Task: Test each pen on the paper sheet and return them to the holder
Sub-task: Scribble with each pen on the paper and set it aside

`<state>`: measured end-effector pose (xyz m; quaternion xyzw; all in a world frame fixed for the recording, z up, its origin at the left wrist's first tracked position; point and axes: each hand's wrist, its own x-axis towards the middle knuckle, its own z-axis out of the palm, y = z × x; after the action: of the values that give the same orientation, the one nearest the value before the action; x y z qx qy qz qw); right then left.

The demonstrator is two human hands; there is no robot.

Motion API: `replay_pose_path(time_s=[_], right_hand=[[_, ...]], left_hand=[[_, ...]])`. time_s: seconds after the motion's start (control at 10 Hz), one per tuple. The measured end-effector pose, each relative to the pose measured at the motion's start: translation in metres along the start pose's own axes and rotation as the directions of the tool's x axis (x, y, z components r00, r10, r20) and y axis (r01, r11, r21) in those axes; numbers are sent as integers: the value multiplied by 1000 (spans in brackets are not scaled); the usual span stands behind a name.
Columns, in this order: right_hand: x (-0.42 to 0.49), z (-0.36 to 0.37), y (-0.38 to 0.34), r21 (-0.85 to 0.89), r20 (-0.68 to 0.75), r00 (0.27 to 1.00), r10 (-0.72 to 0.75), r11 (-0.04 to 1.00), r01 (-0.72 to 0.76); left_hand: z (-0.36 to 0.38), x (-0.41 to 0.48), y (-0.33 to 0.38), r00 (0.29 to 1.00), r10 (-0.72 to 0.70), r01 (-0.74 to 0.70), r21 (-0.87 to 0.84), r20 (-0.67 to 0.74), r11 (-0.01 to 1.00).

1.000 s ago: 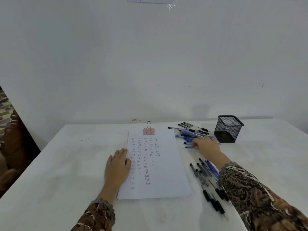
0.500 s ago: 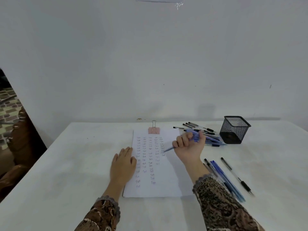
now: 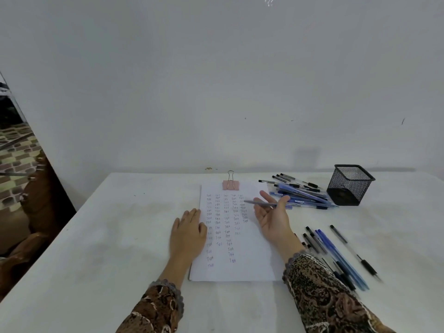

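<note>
Pen [image 3: 259,203] in right hand [image 3: 274,219] above paper sheet [image 3: 252,260]

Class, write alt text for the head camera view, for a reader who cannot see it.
A person's right hand holds a pen above a paper sheet partly covered with small handwritten words, while the left hand rests flat on its edge. More pens lie beside a black mesh holder on the white table.
</note>
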<state>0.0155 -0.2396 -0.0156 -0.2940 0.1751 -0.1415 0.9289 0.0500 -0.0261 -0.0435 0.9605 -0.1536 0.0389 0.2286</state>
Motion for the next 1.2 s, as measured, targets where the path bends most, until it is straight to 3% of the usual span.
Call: replay_pose_path(time_s=[0.1,0.2,0.3,0.4,0.7,1.2], right_hand=[[0,-1,-2,28,35,997,-73,997,72],[1,0,-2,-272,98,987,-128,951,150],[3,0,9,-617,141,953,-269,729,297],[-2,5,18,-690,132,928,-348,640,338],[-8,7,21,-741,178,931,-318,579,339],[-7,4,18,-733,129,918,-374,588,342]], left_hand=[[1,0,0,1000,0,0,-5,3,1000],[2,1,-1,1000,4,-4,9,-3,1000],[3,2,-2,1000,3,-3,14,-4,1000],[5,3,-2,1000,-3,3,13,-4,1000],[5,4,-2,1000,1,-1,16,-3,1000],[3,3,-2,1000,2,-2,8,7,1000]])
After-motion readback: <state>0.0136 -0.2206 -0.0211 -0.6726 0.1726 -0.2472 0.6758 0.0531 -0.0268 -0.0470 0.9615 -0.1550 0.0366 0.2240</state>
